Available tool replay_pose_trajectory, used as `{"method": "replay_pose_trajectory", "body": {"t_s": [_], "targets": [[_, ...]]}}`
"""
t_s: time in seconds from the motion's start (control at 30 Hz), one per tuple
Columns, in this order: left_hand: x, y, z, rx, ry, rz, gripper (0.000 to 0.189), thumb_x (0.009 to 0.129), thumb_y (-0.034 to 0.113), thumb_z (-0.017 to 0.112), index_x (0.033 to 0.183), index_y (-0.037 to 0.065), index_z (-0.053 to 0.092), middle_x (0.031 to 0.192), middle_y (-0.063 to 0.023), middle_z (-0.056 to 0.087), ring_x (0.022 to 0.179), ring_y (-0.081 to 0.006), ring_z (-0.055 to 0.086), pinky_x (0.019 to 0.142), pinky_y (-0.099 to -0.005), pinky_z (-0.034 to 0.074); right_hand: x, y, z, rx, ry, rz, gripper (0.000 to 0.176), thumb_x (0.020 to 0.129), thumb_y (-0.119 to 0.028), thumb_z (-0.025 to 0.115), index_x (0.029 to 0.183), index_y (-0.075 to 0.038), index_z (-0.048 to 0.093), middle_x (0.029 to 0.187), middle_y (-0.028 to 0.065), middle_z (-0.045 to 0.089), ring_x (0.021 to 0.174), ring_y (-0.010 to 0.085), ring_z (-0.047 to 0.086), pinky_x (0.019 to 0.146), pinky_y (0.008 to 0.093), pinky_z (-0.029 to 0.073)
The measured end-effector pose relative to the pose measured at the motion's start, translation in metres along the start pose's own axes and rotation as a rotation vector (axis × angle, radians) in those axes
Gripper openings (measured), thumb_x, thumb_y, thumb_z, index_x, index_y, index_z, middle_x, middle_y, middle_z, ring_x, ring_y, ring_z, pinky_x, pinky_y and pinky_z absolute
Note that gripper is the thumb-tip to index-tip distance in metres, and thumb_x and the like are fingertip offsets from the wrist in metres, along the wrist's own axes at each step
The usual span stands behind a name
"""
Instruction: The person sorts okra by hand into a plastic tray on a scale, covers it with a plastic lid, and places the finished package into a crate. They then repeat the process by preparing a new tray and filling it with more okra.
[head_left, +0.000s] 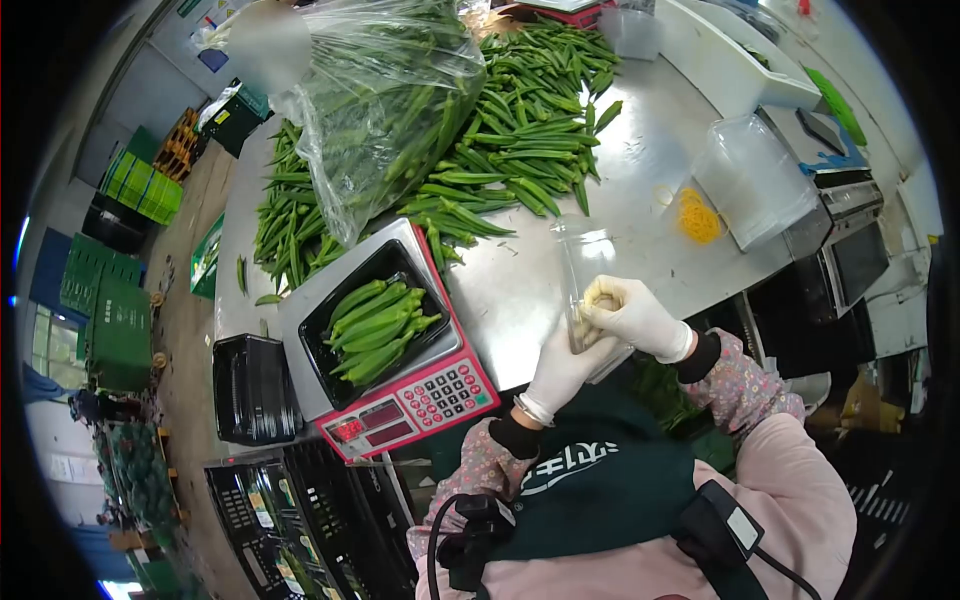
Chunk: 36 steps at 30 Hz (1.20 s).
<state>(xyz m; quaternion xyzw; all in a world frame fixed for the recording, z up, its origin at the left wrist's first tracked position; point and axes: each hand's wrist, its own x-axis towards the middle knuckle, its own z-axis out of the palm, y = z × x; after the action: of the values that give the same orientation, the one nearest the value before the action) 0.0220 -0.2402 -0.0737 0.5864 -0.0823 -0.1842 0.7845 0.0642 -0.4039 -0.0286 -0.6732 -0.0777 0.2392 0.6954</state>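
My left hand (568, 372), in a white glove, is wrapped round the lower end of a clear plastic container (584, 250) near the table's front edge. My right hand (636, 318), also gloved, is pinched at the container's side, over pale pieces too small to make out. To the left, a black tray (321, 318) of okra (378, 328) rests on a red and silver scale (445, 385) with a lit display. Behind it, loose okra (530, 150) is heaped on the metal table (640, 120), beside a large clear bag (390, 110) of okra.
Stacked black trays (255, 390) stand left of the scale. On the right are yellow rubber bands (699, 217), clear plastic containers (757, 180) and a machine (850, 250). A white bin (715, 50) sits at the back right. Black crates (290, 520) are below the table's left front.
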Motion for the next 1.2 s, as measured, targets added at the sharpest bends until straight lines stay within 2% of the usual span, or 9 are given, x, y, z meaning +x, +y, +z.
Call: {"method": "replay_pose_trajectory", "body": {"t_s": [0.07, 0.4, 0.5, 0.67, 0.87, 0.93, 0.97, 1.0, 1.2], "targets": [[-0.004, -0.012, -0.013, 0.030, 0.057, -0.042, 0.049, 0.096, 0.016, 0.067, 0.137, -0.004, 0.051, 0.123, -0.0079, 0.063, 0.112, -0.0133, 0.059, 0.096, -0.0289, 0.049, 0.004, 0.002, 0.001, 0.025, -0.024, -0.018, 0.010, 0.098, -0.009, 0.061, 0.098, 0.000, 0.059, 0.085, 0.0067, 0.069, 0.077, 0.0116, 0.067, 0.070, 0.0245, 0.055], [-0.014, -0.026, -0.023, 0.019, 0.051, -0.085, 0.051, 0.107, 0.037, 0.048, 0.136, -0.005, 0.052, 0.121, -0.0124, 0.065, 0.106, -0.0170, 0.064, 0.090, -0.0300, 0.052, -0.007, -0.012, -0.012, -0.101, -0.066, -0.029, 0.006, 0.094, -0.006, 0.062, 0.094, -0.001, 0.060, 0.088, 0.0051, 0.068, 0.078, 0.0109, 0.066, 0.073, 0.0247, 0.053], [-0.012, -0.024, -0.027, -0.309, 0.339, -0.107, 0.046, 0.111, 0.030, 0.036, 0.134, -0.007, 0.049, 0.125, -0.0233, 0.064, 0.111, -0.0346, 0.067, 0.090, -0.0382, 0.058, -0.031, -0.063, -0.029, -0.089, 0.184, -0.144, 0.006, 0.088, -0.003, 0.057, 0.090, -0.001, 0.062, 0.083, 0.0066, 0.069, 0.075, 0.0111, 0.065, 0.072, 0.0260, 0.051], [-0.027, 0.003, -0.024, -0.235, 0.335, -0.063, 0.040, 0.110, 0.023, 0.038, 0.135, -0.005, 0.050, 0.125, -0.0226, 0.065, 0.108, -0.0311, 0.069, 0.091, -0.0354, 0.057, -0.052, -0.091, -0.083, -0.055, 0.541, -0.416, 0.012, 0.091, -0.010, 0.057, 0.095, -0.001, 0.064, 0.082, 0.0045, 0.064, 0.071, 0.0111, 0.059, 0.069, 0.0241, 0.046], [-0.041, 0.013, -0.017, -0.056, 0.544, 0.236, 0.028, 0.106, 0.007, 0.048, 0.129, -0.007, 0.058, 0.124, -0.0194, 0.067, 0.112, -0.0270, 0.068, 0.096, -0.0356, 0.055, -0.046, -0.065, -0.067, -0.292, 0.494, -0.422, 0.010, 0.094, -0.001, 0.059, 0.087, -0.002, 0.053, 0.084, 0.0046, 0.060, 0.074, 0.0111, 0.060, 0.068, 0.0258, 0.049], [-0.048, 0.020, -0.021, 0.133, 0.610, 0.391, 0.025, 0.102, -0.001, 0.053, 0.125, -0.007, 0.061, 0.121, -0.0174, 0.069, 0.109, -0.0236, 0.068, 0.096, -0.0327, 0.055, -0.042, -0.060, -0.061, -0.870, 0.539, -0.472, 0.011, 0.087, 0.000, 0.064, 0.085, -0.002, 0.053, 0.078, 0.0071, 0.059, 0.067, 0.0141, 0.059, 0.064, 0.0270, 0.048], [-0.052, 0.020, -0.024, 0.282, 0.705, 0.393, 0.024, 0.096, -0.002, 0.061, 0.119, -0.006, 0.066, 0.114, -0.0161, 0.071, 0.106, -0.0203, 0.069, 0.093, -0.0308, 0.054, -0.038, -0.059, -0.050, -0.991, 0.576, -0.521, 0.014, 0.078, 0.001, 0.066, 0.083, -0.002, 0.053, 0.074, 0.0107, 0.057, 0.061, 0.0233, 0.059, 0.058, 0.0326, 0.047], [-0.057, 0.021, -0.027, 0.434, 0.800, 0.394, 0.022, 0.091, -0.003, 0.069, 0.113, -0.006, 0.070, 0.107, -0.0149, 0.074, 0.102, -0.0170, 0.071, 0.089, -0.0290, 0.054, -0.033, -0.054, -0.042, -1.138, 0.543, -0.557, 0.015, 0.074, -0.004, 0.068, 0.080, -0.004, 0.054, 0.073, 0.0142, 0.058, 0.061, 0.0330, 0.060, 0.057, 0.0388, 0.049], [-0.071, 0.073, -0.034, 1.183, 0.825, 0.954, 0.033, 0.075, -0.009, 0.077, 0.107, 0.000, 0.075, 0.103, -0.0144, 0.075, 0.098, -0.0268, 0.073, 0.086, -0.0338, 0.056, 0.000, 0.013, -0.023, -1.436, 0.080, -0.504, 0.012, 0.081, -0.018, 0.065, 0.079, -0.007, 0.059, 0.076, 0.0144, 0.063, 0.070, 0.0363, 0.065, 0.060, 0.0441, 0.052]]}}
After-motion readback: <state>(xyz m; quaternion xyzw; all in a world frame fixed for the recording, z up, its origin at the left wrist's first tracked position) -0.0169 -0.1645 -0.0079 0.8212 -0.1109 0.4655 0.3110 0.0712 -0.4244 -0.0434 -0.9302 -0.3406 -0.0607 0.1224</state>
